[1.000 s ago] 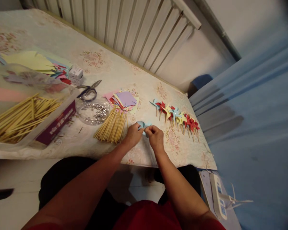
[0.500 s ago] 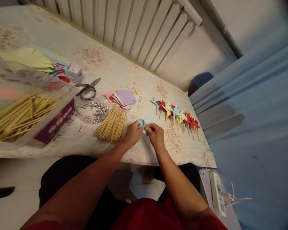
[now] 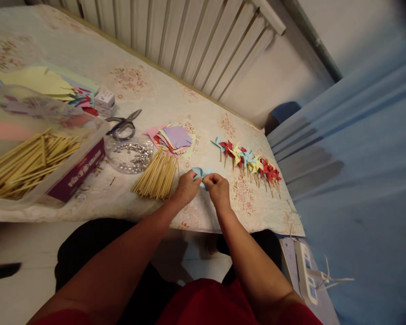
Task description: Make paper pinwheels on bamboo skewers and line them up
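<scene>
Between my two hands is a light blue paper pinwheel, its blades partly curled over. My left hand pinches it from the left side, fingers closed. From the right, my right hand grips its middle between thumb and forefinger. The fingers hide most of its centre. Just left of my left hand lies a bundle of thin wooden sticks. Above them is a stack of cut paper squares, purple on top. A row of finished-looking pinwheels on sticks, red, yellow and blue, lies to the right.
A round clear dish holds small metal pins. Scissors lie behind it, beside small white boxes. A plastic bin of sticks stands at the left. A power strip sits at the lower right, near a blue curtain.
Almost nothing differs. My right hand has shifted very slightly left, and both hands keep hold of the blue pinwheel.
</scene>
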Demonstrator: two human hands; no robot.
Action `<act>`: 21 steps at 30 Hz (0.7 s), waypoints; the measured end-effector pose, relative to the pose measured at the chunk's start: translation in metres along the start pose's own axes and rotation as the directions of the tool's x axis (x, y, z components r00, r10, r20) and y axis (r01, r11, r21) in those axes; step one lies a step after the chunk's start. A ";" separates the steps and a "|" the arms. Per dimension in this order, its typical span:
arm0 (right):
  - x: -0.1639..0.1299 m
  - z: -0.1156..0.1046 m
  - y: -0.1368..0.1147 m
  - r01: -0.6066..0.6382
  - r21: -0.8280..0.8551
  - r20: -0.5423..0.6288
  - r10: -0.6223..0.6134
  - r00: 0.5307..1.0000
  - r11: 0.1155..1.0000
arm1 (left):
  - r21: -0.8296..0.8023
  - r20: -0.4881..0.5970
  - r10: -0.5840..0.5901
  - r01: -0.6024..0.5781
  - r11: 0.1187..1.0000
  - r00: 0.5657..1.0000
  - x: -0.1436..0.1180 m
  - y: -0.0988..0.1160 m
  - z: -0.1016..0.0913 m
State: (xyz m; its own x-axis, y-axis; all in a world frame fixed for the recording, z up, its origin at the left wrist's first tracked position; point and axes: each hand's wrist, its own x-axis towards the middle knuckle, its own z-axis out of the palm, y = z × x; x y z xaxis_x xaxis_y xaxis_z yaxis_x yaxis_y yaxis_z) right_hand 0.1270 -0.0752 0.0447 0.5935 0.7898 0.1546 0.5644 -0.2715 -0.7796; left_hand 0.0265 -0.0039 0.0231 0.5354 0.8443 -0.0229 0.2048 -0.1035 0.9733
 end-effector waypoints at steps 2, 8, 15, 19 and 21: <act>0.000 0.003 0.002 -0.109 0.118 0.019 0.107 0.994 0.987 | 0.002 -0.004 0.001 -0.001 1.000 1.000 0.000 0.000 0.000; 0.003 -0.004 -0.001 0.114 -0.085 0.017 -0.113 0.993 0.990 | 0.001 -0.003 0.005 -0.005 1.000 1.000 -0.001 0.002 -0.001; -0.003 0.000 -0.003 -0.017 0.019 -0.055 0.018 0.998 1.000 | -0.036 -0.009 -0.007 0.007 0.999 1.000 -0.003 0.003 -0.002; -0.002 0.000 0.001 -0.058 0.098 -0.149 0.072 0.986 0.994 | -0.111 -0.013 0.000 -0.001 0.994 1.000 -0.003 0.002 -0.002; 0.000 -0.001 0.003 -0.105 0.193 -0.130 0.131 0.983 0.976 | -0.146 -0.008 0.004 -0.005 0.989 1.000 -0.003 0.001 -0.001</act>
State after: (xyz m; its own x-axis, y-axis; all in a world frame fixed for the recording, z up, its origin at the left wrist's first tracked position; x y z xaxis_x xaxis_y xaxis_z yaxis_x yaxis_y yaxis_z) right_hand 0.1294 -0.0763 0.0427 0.7321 0.6690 0.1287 0.3775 -0.2411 -0.8941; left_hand 0.0238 -0.0058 0.0242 0.5294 0.8482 -0.0170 0.0804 -0.0303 0.9963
